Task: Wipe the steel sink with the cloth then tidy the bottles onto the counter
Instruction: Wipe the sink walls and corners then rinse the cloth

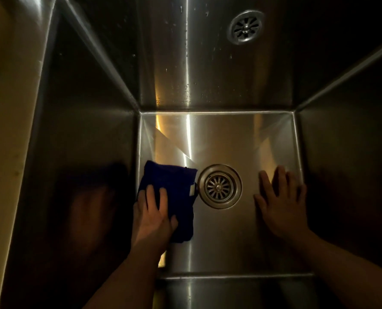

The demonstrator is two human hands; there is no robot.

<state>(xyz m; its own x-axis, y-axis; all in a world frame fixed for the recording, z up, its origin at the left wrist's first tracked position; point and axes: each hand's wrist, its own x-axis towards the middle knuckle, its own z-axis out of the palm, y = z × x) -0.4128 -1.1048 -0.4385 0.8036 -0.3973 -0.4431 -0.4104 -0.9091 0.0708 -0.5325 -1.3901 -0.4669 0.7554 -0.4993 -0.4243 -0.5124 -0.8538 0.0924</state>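
Wiping is the step in hand, and the bottles have no part in it yet: none shows in this view. Nearest the person, the left grip (154, 219) lies flat on the dark blue cloth (170, 177). Its fingers are stretched forward and the thumb is spread to the side, pressing the cloth down, not clutching it. The cloth sits folded on the floor of the steel sink (219, 134), in the left part of the basin, with its right edge just beside the drain strainer (219, 186). Across the strainer, the right grip (283, 208) is splayed open on bare steel near the right wall. It holds nothing and seems to serve as a brace.

Farther off, the back wall carries water droplets (187, 90) and a second grate (245, 26); whether that is a mirror image of the strainer or a fitting cannot be told. A pale bench (7, 108) runs along the left rim.

Judging by the droplets, the next move calls for sliding the cloth under steady pressure across the floor and around the strainer, then up the wet back wall.
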